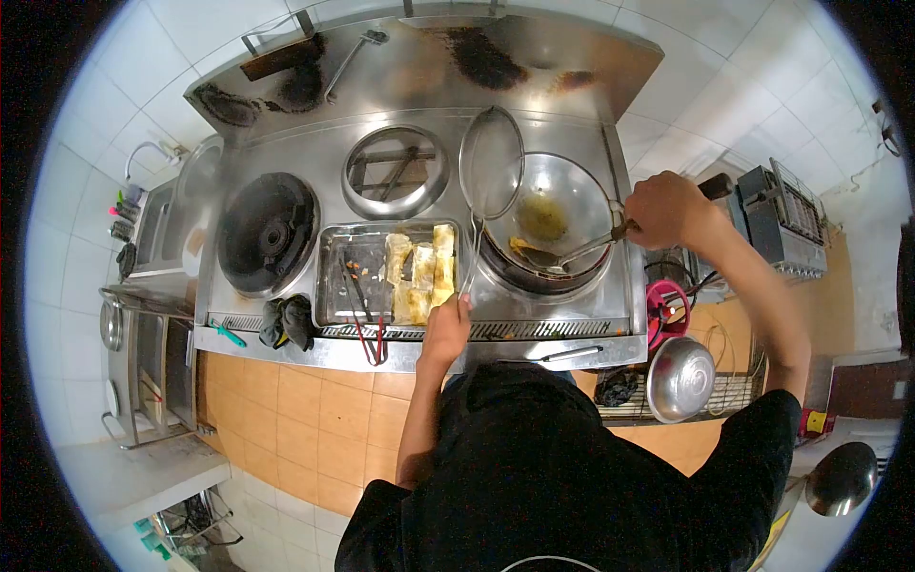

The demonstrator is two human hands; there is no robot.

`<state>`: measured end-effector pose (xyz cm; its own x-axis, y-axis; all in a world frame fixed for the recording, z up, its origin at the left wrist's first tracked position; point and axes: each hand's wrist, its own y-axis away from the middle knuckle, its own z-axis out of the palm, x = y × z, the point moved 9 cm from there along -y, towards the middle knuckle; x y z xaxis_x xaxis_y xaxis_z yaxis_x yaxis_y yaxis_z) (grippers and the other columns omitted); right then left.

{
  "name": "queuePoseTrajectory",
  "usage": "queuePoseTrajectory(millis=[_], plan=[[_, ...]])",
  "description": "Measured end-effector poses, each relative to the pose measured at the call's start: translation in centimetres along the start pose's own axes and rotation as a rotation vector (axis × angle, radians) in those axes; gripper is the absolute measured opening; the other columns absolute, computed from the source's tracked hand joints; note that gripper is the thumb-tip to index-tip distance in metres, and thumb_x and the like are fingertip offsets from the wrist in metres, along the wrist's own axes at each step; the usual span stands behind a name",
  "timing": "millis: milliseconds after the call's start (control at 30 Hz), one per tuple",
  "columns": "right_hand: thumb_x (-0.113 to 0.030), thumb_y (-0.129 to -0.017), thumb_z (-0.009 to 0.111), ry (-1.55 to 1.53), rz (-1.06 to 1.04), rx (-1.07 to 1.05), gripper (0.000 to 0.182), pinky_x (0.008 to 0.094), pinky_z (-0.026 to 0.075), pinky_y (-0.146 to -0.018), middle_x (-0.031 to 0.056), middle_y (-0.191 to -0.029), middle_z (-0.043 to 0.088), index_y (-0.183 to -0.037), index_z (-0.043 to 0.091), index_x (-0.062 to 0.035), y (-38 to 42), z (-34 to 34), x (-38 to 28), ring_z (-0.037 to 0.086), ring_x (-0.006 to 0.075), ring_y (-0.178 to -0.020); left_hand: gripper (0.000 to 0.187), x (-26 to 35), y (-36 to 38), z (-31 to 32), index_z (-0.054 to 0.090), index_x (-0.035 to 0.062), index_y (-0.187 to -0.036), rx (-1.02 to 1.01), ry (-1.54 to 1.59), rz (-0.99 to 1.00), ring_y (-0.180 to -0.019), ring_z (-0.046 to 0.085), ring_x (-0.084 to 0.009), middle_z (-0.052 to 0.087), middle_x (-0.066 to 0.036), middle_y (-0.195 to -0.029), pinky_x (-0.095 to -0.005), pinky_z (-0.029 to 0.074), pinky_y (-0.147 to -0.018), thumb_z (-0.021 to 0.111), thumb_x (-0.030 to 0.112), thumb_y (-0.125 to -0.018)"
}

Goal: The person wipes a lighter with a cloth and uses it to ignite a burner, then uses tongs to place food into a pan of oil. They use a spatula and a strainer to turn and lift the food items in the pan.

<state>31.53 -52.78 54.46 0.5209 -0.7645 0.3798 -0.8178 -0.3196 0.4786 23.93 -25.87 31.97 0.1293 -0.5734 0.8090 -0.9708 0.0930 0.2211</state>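
My left hand [445,334] is wrapped round the long handle of a round mesh strainer [492,162]. The strainer's basket is up beside the left rim of a wok [572,186]. In my right hand [664,210] is a ladle [586,250] with a dark handle end; its bowl is down inside the wok. Yellowish oil [543,217] pools at the wok's bottom. By the ladle's bowl lies a small golden piece of food [519,246]. Left of the wok, a metal tray [329,276] holds several pale yellow, folded-looking food pieces [419,272] and dark tongs.
Red-handled tongs [372,345] lean over the tray's front edge. Left of the tray are a black burner cover [269,234] and dark cloths [286,322]. An open burner ring [395,172] sits behind. At right, a metal bowl [681,379] rests on a low rack beside a pink basin [667,313].
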Motion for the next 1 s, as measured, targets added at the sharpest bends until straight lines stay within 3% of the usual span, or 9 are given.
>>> queuePoseTrajectory(millis=[67, 433, 500, 1000], plan=[[-0.032, -0.077, 0.063, 0.024, -0.033, 0.048, 0.032, 0.0459, 0.057, -0.072, 0.0193, -0.077, 0.070, -0.077, 0.072, -0.0019, 0.0, 0.0, -0.6, 0.070, 0.0353, -0.077, 0.038, 0.2, 0.1, -0.1, 0.063, -0.0056, -0.093, -0.003, -0.001, -0.002, -0.090, 0.061, -0.0485, 0.065, -0.030, -0.089, -0.0507, 0.048, -0.078, 0.044, 0.026, -0.101], [-0.031, -0.076, 0.066, -0.008, -0.033, 0.076, 0.031, 0.0451, 0.057, -0.071, 0.0202, -0.077, 0.070, -0.076, 0.072, -0.0002, 0.5, 0.2, -1.1, 0.070, 0.0354, -0.076, 0.039, 0.0, 0.1, 0.0, 0.063, -0.0056, -0.096, -0.026, -0.012, -0.013, -0.090, 0.062, -0.0476, 0.066, -0.028, -0.089, -0.0502, 0.048, -0.078, 0.042, 0.027, -0.102], [-0.030, -0.075, 0.066, -0.011, -0.031, 0.083, 0.031, 0.0451, 0.057, -0.071, 0.0204, -0.076, 0.069, -0.076, 0.072, 0.0000, 0.5, 0.2, -1.0, 0.070, 0.0356, -0.075, 0.040, -0.2, 0.0, 0.1, 0.062, -0.0032, -0.091, 0.004, -0.004, 0.024, -0.076, 0.062, -0.0435, 0.062, -0.026, -0.077, -0.0459, 0.047, -0.070, 0.042, 0.030, -0.103], [-0.029, -0.076, 0.064, -0.015, -0.052, 0.087, 0.030, 0.0463, 0.057, -0.071, 0.0205, -0.074, 0.069, -0.075, 0.072, 0.0002, 0.7, -0.1, -1.2, 0.070, 0.0363, -0.074, 0.040, -0.4, 0.1, 0.1, 0.062, -0.0020, -0.090, 0.016, 0.008, 0.036, -0.074, 0.061, -0.0443, 0.061, -0.026, -0.074, -0.0464, 0.046, -0.069, 0.041, 0.029, -0.103]])
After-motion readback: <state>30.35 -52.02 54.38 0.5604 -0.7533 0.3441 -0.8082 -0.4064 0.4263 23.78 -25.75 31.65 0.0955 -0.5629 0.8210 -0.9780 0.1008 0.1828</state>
